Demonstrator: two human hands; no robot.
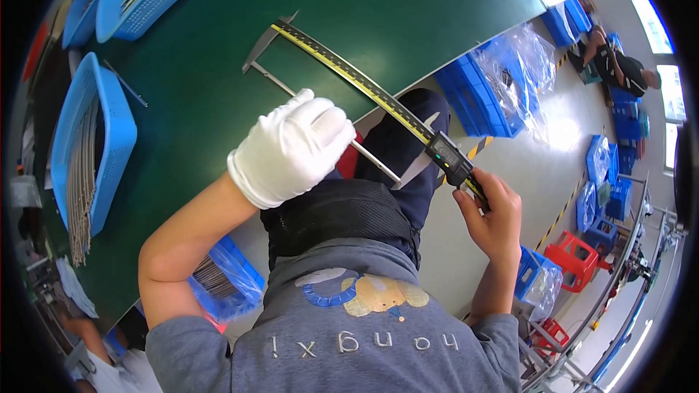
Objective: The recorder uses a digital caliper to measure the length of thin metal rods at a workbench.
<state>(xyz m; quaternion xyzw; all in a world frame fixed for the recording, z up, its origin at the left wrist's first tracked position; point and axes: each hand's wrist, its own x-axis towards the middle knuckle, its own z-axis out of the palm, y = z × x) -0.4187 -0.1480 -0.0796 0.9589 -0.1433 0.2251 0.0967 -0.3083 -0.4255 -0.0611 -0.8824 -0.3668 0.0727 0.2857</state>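
My left hand (295, 147), in a white glove, is closed around the middle of a thin metal rod (377, 161). The rod lies between the jaws of a long digital caliper (357, 81), one end near the far jaw and the other near the sliding jaw. My bare right hand (495, 211) grips the caliper at its dark display slider, thumb and fingers around the lower end of the beam. The caliper slants from the green table out over my lap. Whether both jaws press on the rod ends is too fine to tell.
On the green table (196, 51), a blue basket (116, 127) holds many metal rods, with more blue baskets (149, 11) at the far left. A loose rod (125, 83) lies nearby. Blue crates (473, 94) with plastic film stand right of the table. Another person (619, 65) sits farther off.
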